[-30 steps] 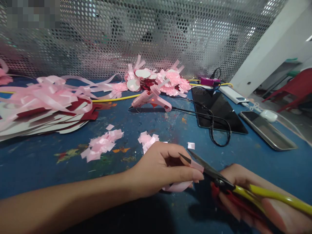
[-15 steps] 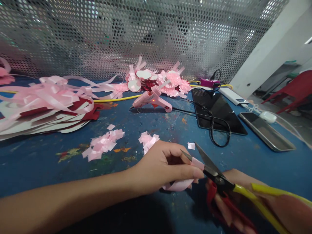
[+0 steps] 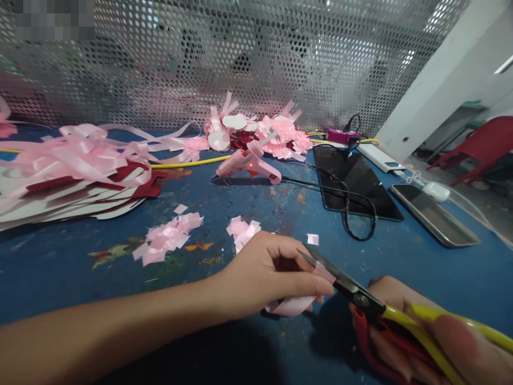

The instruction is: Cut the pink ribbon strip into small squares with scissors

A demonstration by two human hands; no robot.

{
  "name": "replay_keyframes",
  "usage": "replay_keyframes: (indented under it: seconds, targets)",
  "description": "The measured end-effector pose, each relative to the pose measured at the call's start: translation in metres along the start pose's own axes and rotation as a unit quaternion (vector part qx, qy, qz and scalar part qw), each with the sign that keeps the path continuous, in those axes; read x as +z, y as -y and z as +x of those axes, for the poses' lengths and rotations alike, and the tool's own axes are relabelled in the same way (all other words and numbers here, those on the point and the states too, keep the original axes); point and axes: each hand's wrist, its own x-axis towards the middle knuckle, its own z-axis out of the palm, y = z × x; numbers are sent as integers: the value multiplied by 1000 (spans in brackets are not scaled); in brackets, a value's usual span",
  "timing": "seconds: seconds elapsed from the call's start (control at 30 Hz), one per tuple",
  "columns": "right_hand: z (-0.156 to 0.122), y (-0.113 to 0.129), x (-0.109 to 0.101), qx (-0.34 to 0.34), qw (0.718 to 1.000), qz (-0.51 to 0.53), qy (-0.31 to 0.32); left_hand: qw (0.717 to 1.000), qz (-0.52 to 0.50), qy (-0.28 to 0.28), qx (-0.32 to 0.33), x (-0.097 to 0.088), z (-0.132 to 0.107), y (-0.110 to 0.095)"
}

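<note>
My left hand (image 3: 276,272) pinches a pink satin ribbon (image 3: 292,306) between thumb and fingers, with a short end sticking out past the thumb. Part of the ribbon curls below the palm. My right hand (image 3: 404,321) grips scissors (image 3: 360,299) with yellow and red handles. Their dark blades are nearly closed across the ribbon's end, close to my left fingertips. Just beyond lies a small cut pink square (image 3: 313,239). A small pile of cut ribbon pieces (image 3: 242,231) is partly hidden behind my left hand, and a larger pile (image 3: 168,238) lies farther left.
A pink glue gun (image 3: 248,164) with a lit orange light lies mid-table, its black cord running right over a tablet (image 3: 356,182). A phone (image 3: 433,214) sits at the right. Looped ribbon (image 3: 88,155) covers stacked card cutouts at left. Ribbon flowers (image 3: 276,131) stand by the perforated metal panel (image 3: 240,53).
The scissor blades have come together over the ribbon's end as my right hand's fingers squeezed the handles. My left hand has stayed almost still.
</note>
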Motion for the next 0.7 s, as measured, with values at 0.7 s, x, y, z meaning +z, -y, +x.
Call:
replay_keyframes:
  seconds: [0.7]
  targets:
    - [15, 19, -28, -50, 900, -341, -269, 967, 76, -205, 129, -11, 0, -1]
